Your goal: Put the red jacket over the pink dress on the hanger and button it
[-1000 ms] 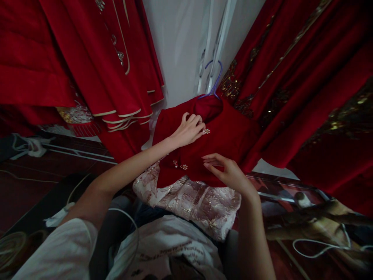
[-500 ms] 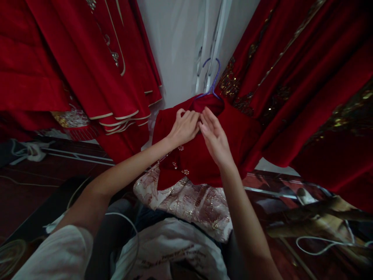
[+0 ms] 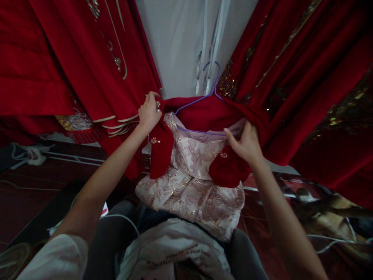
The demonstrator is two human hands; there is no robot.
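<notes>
My left hand (image 3: 150,112) is closed on the left front edge of a short red jacket (image 3: 161,155) with beaded flower fasteners. On the other side my right hand (image 3: 247,144) grips the jacket's right front, its thumb stretched inward; the rest of its fingers are partly hidden by red cloth. Between the spread fronts shows a pale pink and gold brocade dress (image 3: 192,155), its lower part lying toward my lap. A purple hanger (image 3: 201,99) runs inside the jacket and dress, its hook pointing up toward the white door handles.
Red garments with pale piping (image 3: 113,77) hang at the left, and red garments with gold sequins (image 3: 294,97) at the right. White doors (image 3: 177,46) stand behind. Bundled white cord (image 3: 32,153) lies on the left, tan objects (image 3: 329,221) at lower right.
My hands were together at the neck of the closed jacket. They have moved apart to both sides, spreading the fronts and uncovering the brocade dress and the hanger's lower bar.
</notes>
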